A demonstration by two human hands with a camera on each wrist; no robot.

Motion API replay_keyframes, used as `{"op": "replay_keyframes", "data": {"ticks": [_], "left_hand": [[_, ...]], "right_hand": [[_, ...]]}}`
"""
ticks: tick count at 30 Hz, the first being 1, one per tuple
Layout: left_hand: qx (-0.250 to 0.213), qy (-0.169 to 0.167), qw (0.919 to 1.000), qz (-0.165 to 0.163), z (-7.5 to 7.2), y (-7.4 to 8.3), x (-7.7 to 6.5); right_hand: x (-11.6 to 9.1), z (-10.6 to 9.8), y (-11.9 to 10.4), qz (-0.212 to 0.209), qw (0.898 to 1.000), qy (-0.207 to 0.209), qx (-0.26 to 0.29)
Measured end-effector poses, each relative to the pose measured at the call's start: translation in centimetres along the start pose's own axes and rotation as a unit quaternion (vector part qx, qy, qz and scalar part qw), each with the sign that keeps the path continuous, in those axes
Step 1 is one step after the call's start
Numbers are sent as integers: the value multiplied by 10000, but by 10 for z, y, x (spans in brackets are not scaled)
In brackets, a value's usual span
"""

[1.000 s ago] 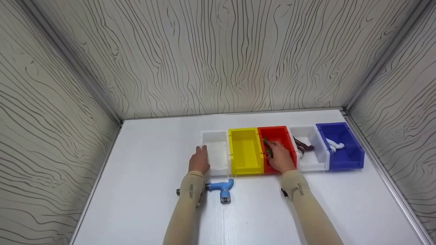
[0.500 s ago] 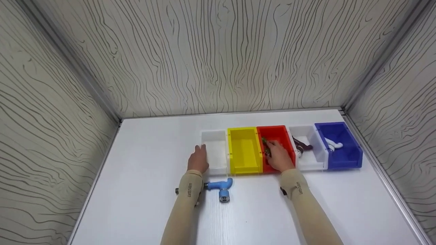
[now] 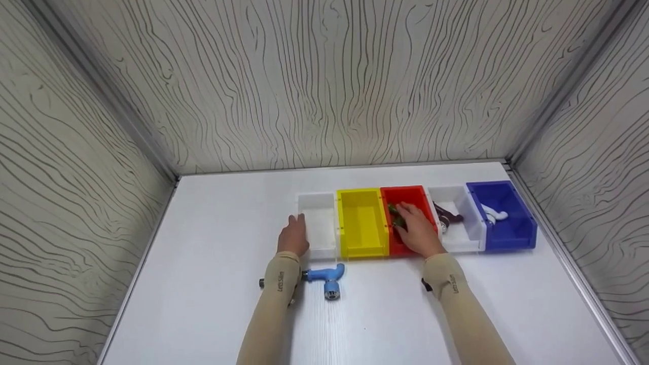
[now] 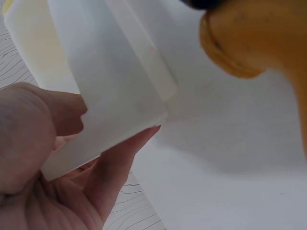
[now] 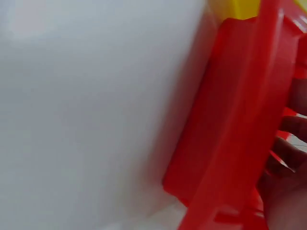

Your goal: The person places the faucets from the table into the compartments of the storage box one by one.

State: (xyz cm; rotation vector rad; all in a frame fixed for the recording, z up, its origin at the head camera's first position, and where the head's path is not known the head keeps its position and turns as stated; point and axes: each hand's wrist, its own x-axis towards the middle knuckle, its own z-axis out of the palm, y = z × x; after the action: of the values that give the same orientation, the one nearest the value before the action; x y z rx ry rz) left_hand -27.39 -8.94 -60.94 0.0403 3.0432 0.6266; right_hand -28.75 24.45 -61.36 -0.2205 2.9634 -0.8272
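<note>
My left hand (image 3: pixel 293 236) grips the left wall of the leftmost white bin (image 4: pixel 110 81), thumb and fingers on opposite sides of it. Inside the red bin (image 3: pixel 403 191) is my right hand (image 3: pixel 420 234), fingers and thumb spread apart over a green faucet (image 3: pixel 399 221) that they partly cover. In the right wrist view, the bin's wall hides most of the fingers. A blue faucet (image 3: pixel 324 274) lies on the table beside my left wrist. An orange, faucet-like piece (image 4: pixel 254 38) shows in the left wrist view; my forearm mostly covers it from above.
A yellow bin (image 3: pixel 362 251) stands between the leftmost white bin and the red one. Further right, a second white bin (image 3: pixel 469 246) holds a brown faucet (image 3: pixel 451 215), and a blue bin (image 3: pixel 512 241) holds a white faucet (image 3: pixel 497 214). Patterned walls (image 3: pixel 329 91) enclose the table.
My right hand's fingers have loosened and spread away from the green faucet, and its wrist has shifted slightly right. My left hand keeps its grip on the white bin.
</note>
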Motion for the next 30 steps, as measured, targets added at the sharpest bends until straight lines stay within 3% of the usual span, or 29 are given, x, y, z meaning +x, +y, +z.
{"op": "replay_keyframes", "data": {"ticks": [4,8,10,13,18,22,30], "left_hand": [[-2,27,10000,-26,-1,0,-1],[72,107,9999,-49,-1,0,-2],[86,110,9999,-62,-1,1,-2],[100,96,9999,-89,0,2,-1],[70,119,9998,-121,2,2,0],[36,197,9998,-50,2,2,0],[-6,218,9998,-5,0,1,-2]], "right_hand": [[-9,-7,-18,-298,9974,630,190],[-21,-6,-44,-1055,9874,1153,228],[-28,-2,-59,-1474,9814,1205,244],[-40,7,-79,-2052,9748,840,232],[-55,27,-106,-2822,9586,-334,191],[-61,41,-119,-3048,9473,-974,181],[-62,68,-123,-3227,9329,-1591,-134]]}}
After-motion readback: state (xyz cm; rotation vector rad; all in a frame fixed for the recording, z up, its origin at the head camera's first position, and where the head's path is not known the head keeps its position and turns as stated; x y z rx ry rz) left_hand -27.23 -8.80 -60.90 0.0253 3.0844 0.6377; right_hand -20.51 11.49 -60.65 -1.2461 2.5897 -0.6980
